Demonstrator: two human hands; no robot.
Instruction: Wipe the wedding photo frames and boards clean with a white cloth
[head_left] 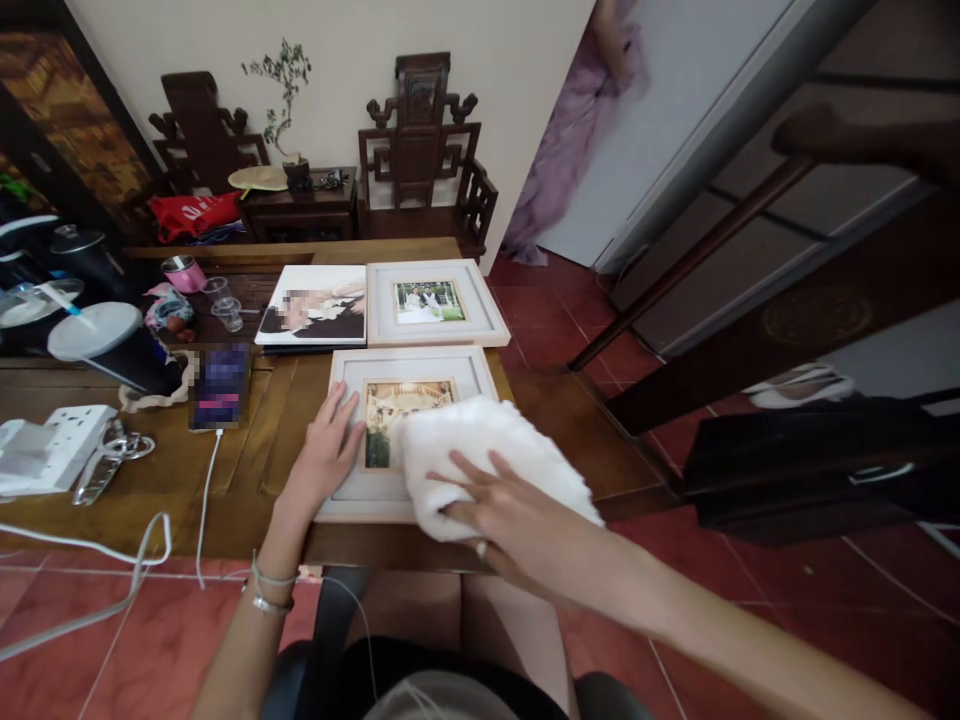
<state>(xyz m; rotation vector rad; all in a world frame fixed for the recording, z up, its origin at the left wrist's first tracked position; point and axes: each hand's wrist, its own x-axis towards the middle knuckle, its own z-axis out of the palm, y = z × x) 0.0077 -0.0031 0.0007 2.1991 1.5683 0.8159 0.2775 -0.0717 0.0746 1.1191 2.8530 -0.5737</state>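
Note:
A pale framed photo (pixel 420 365) lies flat near the front edge of the wooden table (pixel 285 400). My left hand (pixel 326 450) rests open on its left border, fingers spread flat. My right hand (pixel 495 505) presses a fluffy white cloth (pixel 487 440) onto the frame's right half, fingers stretched over the cloth. The cloth hides part of the picture.
Behind lie a second framed photo (pixel 435 302) and a frameless print (pixel 315 305). To the left are a phone (pixel 219 385) on a cable, a white power strip (pixel 49 445), keys (pixel 124 447), cups and pots. Dark carved chairs (pixel 420 150) stand at the wall; red tile floor lies to the right.

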